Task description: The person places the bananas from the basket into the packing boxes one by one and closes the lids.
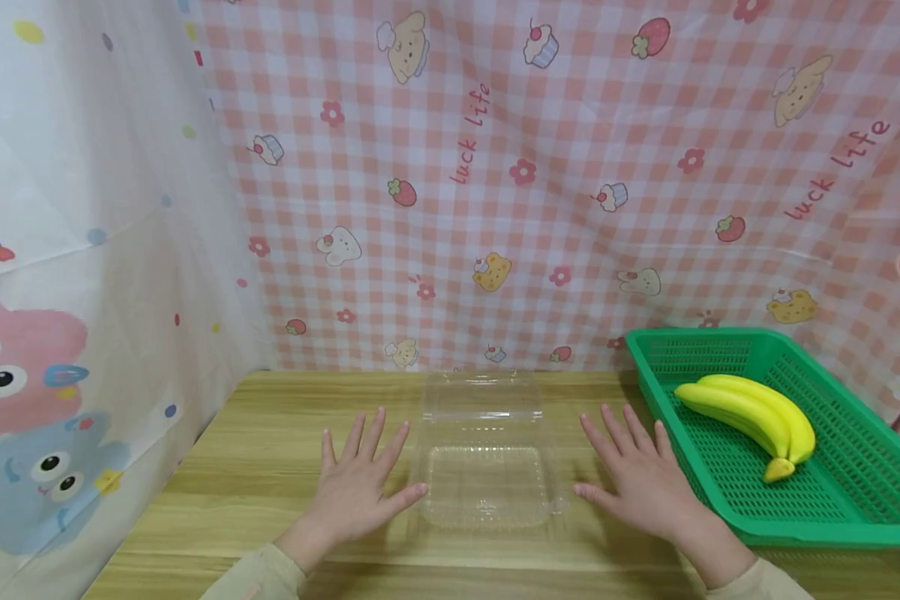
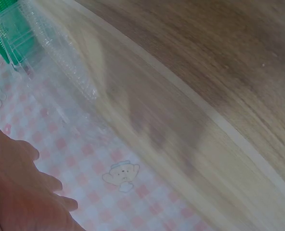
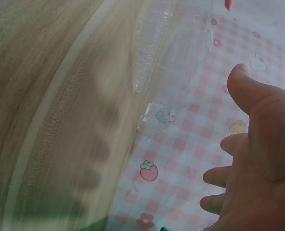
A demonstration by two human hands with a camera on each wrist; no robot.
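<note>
A clear plastic clamshell box stands on the wooden table, its hinged lid raised at the back. To its left is my left hand, fingers spread and straight, thumb tip close to the box's side. On the other side my right hand is spread the same way, between the box and a green basket. Neither hand holds anything. Two yellow bananas, joined at the stem, lie in the basket. The right wrist view shows the right palm with fingers extended; the box appears beyond it.
The wooden table ends at the back against a pink checked cloth with printed figures. A white cloth with cartoon prints hangs along the left side. The basket's raised rim borders the right side of the table.
</note>
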